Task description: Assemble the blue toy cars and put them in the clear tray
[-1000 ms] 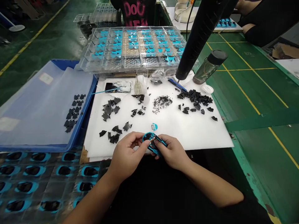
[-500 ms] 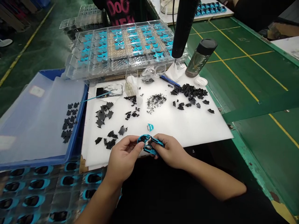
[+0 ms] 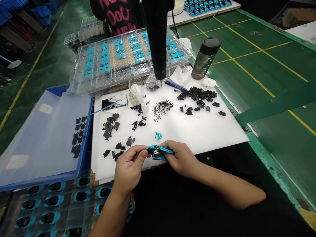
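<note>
Tipped flatter now, turquoise plastic shell [image 3: 159, 152], black inside

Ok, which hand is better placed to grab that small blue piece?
Probably the right hand: nearer the small blue piece than the left hand, though both grip the blue casing.
</note>
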